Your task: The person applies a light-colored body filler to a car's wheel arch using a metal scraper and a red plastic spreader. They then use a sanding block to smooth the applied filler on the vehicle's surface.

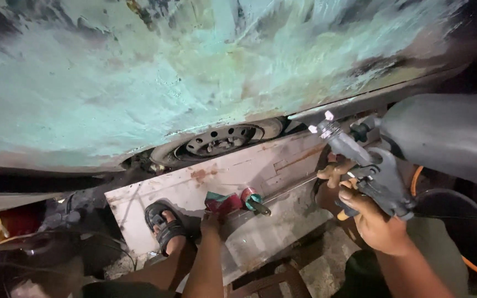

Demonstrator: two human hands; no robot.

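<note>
My right hand [372,219] is clamped on the grey spray gun [366,165], just below the sanded car panel [155,72]. My left hand [211,222] grips a red cloth [223,202] under that panel, beside the wheel [223,139].

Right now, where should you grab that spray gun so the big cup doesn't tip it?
Take the spray gun by its grey handle, from below and behind, as the right hand does. The handle angles down toward the person, while the large cup sits on top and the nozzle points at the sanded car panel.
</note>
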